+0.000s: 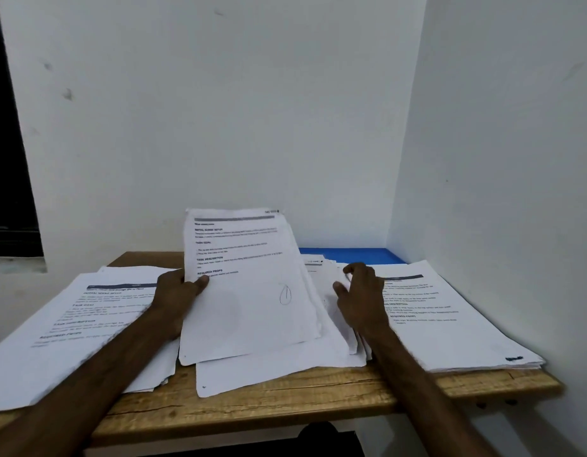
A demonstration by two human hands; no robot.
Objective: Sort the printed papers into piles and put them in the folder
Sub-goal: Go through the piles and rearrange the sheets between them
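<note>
Printed papers (269,367) cover most of a wooden table (285,413) as a person sorts them by type. One finished pile (87,324) lies outside the left hand's fingers, and another (450,324) lies outside the right hand's, likely kept well apart so the sets do not mix. Between the two sets of fingers sits the loose, fanned heap not yet sorted.

A single sheet (246,291) stands tilted up from that heap, apparently raised so its heading can be read before it is assigned. The left hand (176,295) holds it at the left edge, thumb (200,283) clamped on the front and fingers hidden behind.

Just beyond the right fingertips, against the wall, lies the blue folder (351,255), partly covered by papers.

The right hand (361,295) rests on the heap with fingers bent and thumb spread wide, probably steadying it; whether it hooks a page cannot be told. A small pen mark (285,294) sits on the raised sheet, between the two thumbs.
</note>
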